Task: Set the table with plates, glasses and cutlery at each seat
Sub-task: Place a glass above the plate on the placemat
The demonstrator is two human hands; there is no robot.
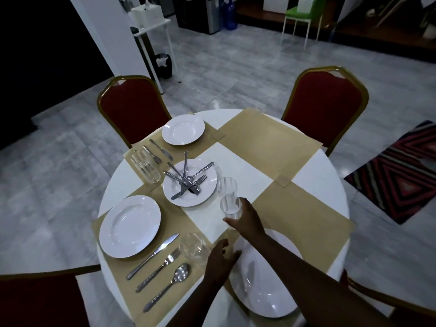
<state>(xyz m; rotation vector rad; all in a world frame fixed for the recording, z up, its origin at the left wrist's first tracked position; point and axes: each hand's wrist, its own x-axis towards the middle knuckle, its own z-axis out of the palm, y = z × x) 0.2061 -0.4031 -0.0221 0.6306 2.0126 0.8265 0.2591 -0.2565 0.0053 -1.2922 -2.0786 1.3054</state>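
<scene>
The right hand (245, 217) grips a clear drinking glass (230, 208) near the centre of the round white table (313, 182), while the left hand (221, 258) hovers open beside another clear glass (194, 247) near the table's near edge.

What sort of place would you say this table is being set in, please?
Probably a banquet or function hall, perhaps a training room. A round table with placemats stands among red gold-framed banquet chairs on a wide tiled floor, and a water dispenser stands at the back.
</scene>
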